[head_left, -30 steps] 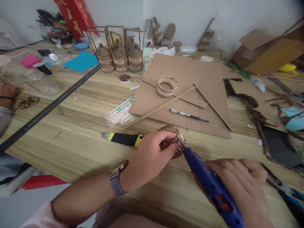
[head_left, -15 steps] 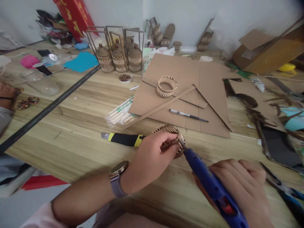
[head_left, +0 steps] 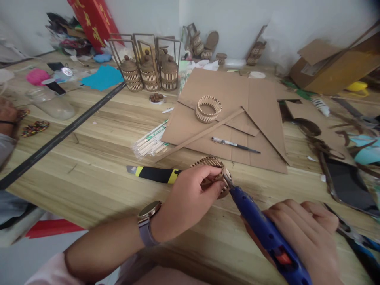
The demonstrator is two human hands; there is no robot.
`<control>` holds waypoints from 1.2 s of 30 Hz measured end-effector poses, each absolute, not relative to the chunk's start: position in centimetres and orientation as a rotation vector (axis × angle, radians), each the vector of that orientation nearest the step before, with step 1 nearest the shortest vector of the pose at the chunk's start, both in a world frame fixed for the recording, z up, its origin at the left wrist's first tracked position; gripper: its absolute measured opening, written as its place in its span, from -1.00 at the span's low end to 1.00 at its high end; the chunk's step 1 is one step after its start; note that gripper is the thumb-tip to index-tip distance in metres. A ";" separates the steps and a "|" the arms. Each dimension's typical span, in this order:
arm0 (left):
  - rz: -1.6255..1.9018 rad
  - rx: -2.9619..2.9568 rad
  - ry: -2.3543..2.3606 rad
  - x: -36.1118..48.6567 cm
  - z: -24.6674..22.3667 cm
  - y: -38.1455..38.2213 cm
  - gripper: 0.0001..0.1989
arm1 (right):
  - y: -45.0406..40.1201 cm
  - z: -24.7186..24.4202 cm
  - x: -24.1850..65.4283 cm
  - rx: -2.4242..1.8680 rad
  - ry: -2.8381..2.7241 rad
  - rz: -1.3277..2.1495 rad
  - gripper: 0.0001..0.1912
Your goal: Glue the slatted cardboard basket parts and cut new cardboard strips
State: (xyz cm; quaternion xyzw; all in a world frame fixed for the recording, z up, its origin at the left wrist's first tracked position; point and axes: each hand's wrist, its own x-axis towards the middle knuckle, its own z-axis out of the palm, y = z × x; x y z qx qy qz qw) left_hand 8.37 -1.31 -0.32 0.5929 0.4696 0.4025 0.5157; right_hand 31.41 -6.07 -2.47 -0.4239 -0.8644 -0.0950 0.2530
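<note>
My left hand (head_left: pixel 190 198), with a watch on its wrist, pinches the edge of a slatted ring (head_left: pixel 208 161) made of brown strips and pale sticks. My right hand (head_left: pixel 299 233) is wrapped round a blue glue gun (head_left: pixel 261 225). The gun's metal tip meets the ring's right side beside my left fingertips. Part of the ring is hidden behind my left hand. A black and yellow utility knife (head_left: pixel 154 174) lies just left of that hand. A second slatted ring (head_left: pixel 208 109) rests on the cardboard (head_left: pixel 264 114), behind a pen (head_left: pixel 236 144).
Lidded slatted containers (head_left: pixel 151 73) with tall handles stand at the back. Wrapped sticks (head_left: pixel 150 142) lie left of the cardboard. A phone (head_left: pixel 350 184) and pliers (head_left: pixel 353 233) are at the right. Another person's hand (head_left: pixel 7 114) shows at the far left edge.
My right hand has shifted very slightly on the glue gun, and more of its red trigger shows. My left hand and the ring are almost unmoved.
</note>
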 end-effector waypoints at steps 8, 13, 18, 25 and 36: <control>0.972 1.418 1.111 8.4 -0.4 -1.3 -0.87 | -6.1 -2.3 31.7 -1.131 -2.415 -0.249 -0.90; 0.974 1.361 1.103 8.2 -0.2 -1.2 -0.84 | -6.4 -2.7 31.1 -1.187 -2.268 -0.189 -0.88; 0.942 1.314 1.094 8.0 -0.3 -1.0 -0.82 | -6.7 -2.3 31.8 -1.197 -2.360 -0.110 -0.83; 0.960 1.298 1.042 8.2 -0.4 -1.1 -0.85 | -6.6 -2.9 30.9 -1.204 -2.265 -0.188 -0.82; 0.987 1.328 1.044 8.2 -0.5 -1.2 -0.84 | -5.9 -2.1 30.6 -1.119 -2.296 -0.172 -0.91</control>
